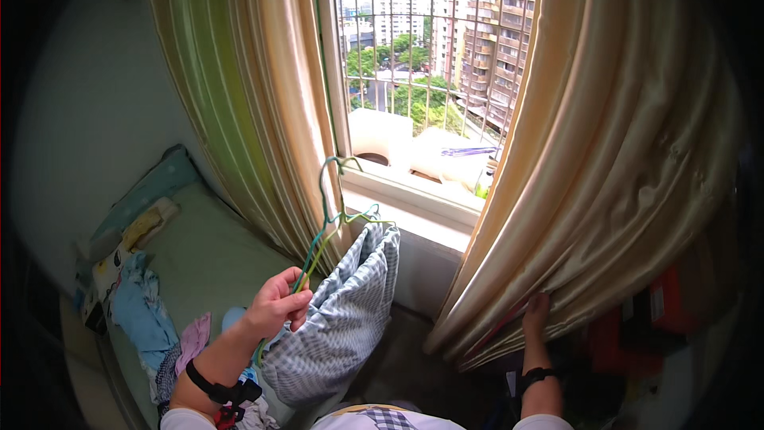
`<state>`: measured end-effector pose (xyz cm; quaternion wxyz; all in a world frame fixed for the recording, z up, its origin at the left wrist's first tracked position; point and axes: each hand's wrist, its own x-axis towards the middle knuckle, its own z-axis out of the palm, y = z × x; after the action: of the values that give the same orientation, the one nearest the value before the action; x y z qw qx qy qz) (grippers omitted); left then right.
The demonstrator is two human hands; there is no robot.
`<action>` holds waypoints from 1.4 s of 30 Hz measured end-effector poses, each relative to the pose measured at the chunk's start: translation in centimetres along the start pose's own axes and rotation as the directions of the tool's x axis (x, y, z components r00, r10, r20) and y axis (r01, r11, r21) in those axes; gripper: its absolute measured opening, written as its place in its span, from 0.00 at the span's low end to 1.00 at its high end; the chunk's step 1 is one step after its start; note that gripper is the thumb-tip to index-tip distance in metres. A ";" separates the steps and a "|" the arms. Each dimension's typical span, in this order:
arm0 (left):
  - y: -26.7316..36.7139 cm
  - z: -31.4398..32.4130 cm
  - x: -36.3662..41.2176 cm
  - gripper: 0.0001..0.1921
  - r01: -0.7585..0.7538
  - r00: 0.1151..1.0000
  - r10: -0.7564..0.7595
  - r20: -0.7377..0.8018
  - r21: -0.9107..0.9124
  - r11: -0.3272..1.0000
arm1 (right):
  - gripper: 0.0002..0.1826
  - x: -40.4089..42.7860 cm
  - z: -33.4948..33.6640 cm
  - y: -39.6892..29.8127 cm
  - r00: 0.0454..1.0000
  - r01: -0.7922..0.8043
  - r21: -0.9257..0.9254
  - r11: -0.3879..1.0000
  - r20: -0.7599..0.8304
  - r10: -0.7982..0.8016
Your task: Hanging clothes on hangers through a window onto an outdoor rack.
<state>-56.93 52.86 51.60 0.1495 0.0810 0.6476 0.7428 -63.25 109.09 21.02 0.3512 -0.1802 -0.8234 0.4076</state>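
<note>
My left hand (280,301) grips two wire clothes hangers, one teal (324,191) and one green (334,232), by their lower parts, so the hooks point up. A grey-and-white checked cloth garment (340,322) hangs from them in folds beside the hand. My right hand (536,310) is at the lower part of the right-hand satin curtain (573,179), where the folds gather toward it. Its fingers are partly lost in the fabric. The left-hand curtain (250,83), striped green and beige, hangs behind the hangers.
A window with metal bars (430,16) stands ahead, above a white sill (412,215). Purple hangers (468,151) lie on the ledge outside. At left is a bed (209,233) with blue clothing (143,310) and a pink cloth (194,334). Red boxes (665,301) stand at the right.
</note>
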 end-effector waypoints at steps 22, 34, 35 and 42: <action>0.6 1.3 0.0 0.05 -0.146 0.985 0.159 -0.058 0.191 0.971 | 0.08 -19.6 6.8 -7.6 0.882 0.079 0.321 0.944 0.419 -0.217; -1.7 0.8 -1.7 0.09 -0.282 0.959 0.280 0.045 0.268 0.921 | 0.06 -31.5 14.1 -4.7 0.808 0.228 0.404 0.886 0.429 -0.404; -1.9 0.8 -1.2 0.09 -0.277 0.961 0.273 0.052 0.268 0.923 | 0.05 -31.2 14.1 -5.4 0.813 0.228 0.396 0.890 0.425 -0.397; 0.9 0.8 2.1 0.21 -0.120 0.993 0.111 0.047 0.298 0.947 | 0.06 -28.2 14.3 -8.3 0.838 0.146 0.422 0.895 0.429 -0.339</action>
<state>-58.76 54.25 52.42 0.1011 0.1515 0.7446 0.6421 -54.29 79.80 9.45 0.2074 0.1071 -0.8087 0.5399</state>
